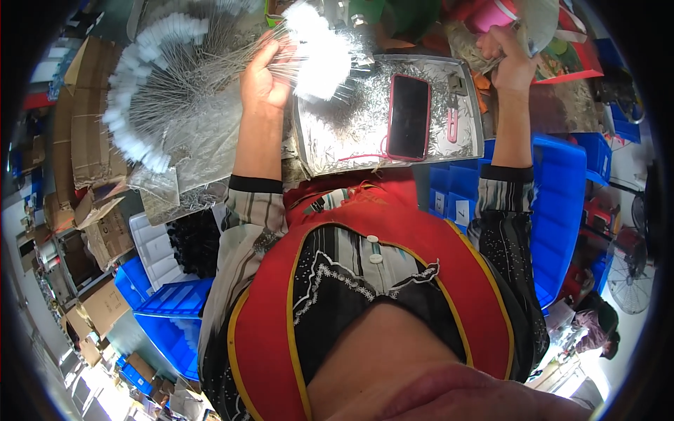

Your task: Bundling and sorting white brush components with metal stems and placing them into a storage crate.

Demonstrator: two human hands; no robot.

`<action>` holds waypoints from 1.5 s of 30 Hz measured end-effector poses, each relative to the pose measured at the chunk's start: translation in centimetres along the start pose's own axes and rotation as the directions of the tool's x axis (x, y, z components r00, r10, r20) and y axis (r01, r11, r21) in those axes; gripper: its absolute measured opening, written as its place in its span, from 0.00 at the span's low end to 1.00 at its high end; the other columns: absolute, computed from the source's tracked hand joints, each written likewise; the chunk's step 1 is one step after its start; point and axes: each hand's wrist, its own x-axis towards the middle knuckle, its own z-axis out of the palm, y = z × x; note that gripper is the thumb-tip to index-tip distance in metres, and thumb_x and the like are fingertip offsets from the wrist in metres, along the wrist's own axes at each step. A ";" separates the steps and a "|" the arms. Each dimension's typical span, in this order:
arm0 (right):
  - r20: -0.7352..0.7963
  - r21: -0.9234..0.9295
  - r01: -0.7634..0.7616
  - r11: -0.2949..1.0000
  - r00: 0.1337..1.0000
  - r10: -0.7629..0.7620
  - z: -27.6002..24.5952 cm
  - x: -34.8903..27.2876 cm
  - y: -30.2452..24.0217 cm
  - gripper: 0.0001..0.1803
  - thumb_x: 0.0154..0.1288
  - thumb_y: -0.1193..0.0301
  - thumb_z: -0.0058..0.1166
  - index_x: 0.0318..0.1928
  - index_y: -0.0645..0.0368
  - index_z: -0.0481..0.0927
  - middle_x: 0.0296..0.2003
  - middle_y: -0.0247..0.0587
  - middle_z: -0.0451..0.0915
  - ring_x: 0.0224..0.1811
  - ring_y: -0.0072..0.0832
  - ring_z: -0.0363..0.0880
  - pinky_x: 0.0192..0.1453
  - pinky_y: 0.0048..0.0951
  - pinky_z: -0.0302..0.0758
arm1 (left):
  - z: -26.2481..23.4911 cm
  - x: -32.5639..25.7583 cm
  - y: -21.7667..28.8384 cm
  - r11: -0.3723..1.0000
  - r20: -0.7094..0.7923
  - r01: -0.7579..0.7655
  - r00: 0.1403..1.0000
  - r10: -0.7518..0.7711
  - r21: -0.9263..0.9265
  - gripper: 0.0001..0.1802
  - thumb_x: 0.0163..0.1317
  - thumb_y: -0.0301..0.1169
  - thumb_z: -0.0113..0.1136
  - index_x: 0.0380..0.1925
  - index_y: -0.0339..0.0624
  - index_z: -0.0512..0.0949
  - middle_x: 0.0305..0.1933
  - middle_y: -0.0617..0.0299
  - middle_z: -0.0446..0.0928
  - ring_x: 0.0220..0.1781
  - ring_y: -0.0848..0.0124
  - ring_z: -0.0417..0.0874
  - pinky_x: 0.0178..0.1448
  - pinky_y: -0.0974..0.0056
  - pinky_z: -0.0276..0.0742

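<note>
Toward the far left of the bench, my left hand (265, 83) is closed around a bundle of thin wires with white ends (317, 59). The white ends glare under a bright light, so their detail is lost. More of these wires lie in a fanned pile (137, 116) to the left, their white tips facing outward. My right hand (504, 57) is curled shut at the far right, next to a clear plastic bag (537, 24) and a pink object (491, 14). What its fingers grip, if anything, cannot be made out.
Between my hands sits a shallow white tray (474, 105) strewn with wire clippings. A phone in a pink case (409, 116) and a pink utility knife (453, 121) lie in it. Blue plastic bins (558, 210) stand right; cardboard boxes (95, 126) and a bin of black items (193, 242) are left.
</note>
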 end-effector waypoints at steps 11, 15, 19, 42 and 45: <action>-0.078 -0.337 -0.268 0.903 0.963 0.256 1.1 2.6 -6.3 0.13 0.50 0.71 0.50 0.13 0.60 0.66 0.11 0.37 0.64 0.15 0.29 0.66 0.23 0.28 0.64 | 0.3 0.4 -0.4 0.999 -0.022 0.032 0.999 -0.033 -0.044 0.15 0.57 0.23 0.46 0.45 0.33 0.66 0.43 0.45 0.72 0.44 0.57 0.75 0.50 0.53 0.72; -0.064 -0.380 -0.221 0.898 0.975 0.213 1.0 2.3 -5.7 0.15 0.50 0.68 0.49 0.12 0.57 0.65 0.10 0.37 0.64 0.12 0.28 0.67 0.19 0.28 0.65 | 0.6 0.5 -0.4 0.999 0.032 0.032 0.999 -0.033 0.030 0.15 0.57 0.24 0.46 0.46 0.34 0.65 0.43 0.45 0.72 0.45 0.57 0.75 0.51 0.54 0.71; -0.114 -0.255 -0.260 0.931 0.965 0.238 0.4 2.0 -3.9 0.14 0.50 0.69 0.48 0.12 0.57 0.65 0.10 0.36 0.64 0.12 0.28 0.66 0.20 0.29 0.65 | 1.1 0.3 -0.6 1.000 -0.027 0.019 0.999 -0.019 -0.003 0.14 0.56 0.21 0.47 0.44 0.30 0.67 0.40 0.47 0.73 0.42 0.59 0.76 0.49 0.58 0.73; -0.057 -0.309 -0.186 0.933 0.982 0.177 1.4 1.5 -5.3 0.13 0.50 0.71 0.47 0.13 0.60 0.66 0.10 0.37 0.64 0.12 0.29 0.66 0.21 0.29 0.66 | 0.3 0.2 -1.0 0.995 -0.075 -0.092 0.993 0.095 0.046 0.19 0.56 0.22 0.49 0.49 0.36 0.61 0.45 0.46 0.71 0.45 0.55 0.75 0.49 0.54 0.74; -0.078 -0.295 -0.184 0.938 0.983 0.169 1.4 1.4 -5.2 0.12 0.50 0.71 0.47 0.13 0.61 0.67 0.10 0.37 0.64 0.12 0.28 0.66 0.21 0.29 0.66 | 0.9 0.1 -1.1 0.994 -0.071 -0.099 0.992 0.102 0.044 0.20 0.56 0.21 0.49 0.49 0.35 0.61 0.44 0.46 0.71 0.45 0.55 0.75 0.49 0.55 0.74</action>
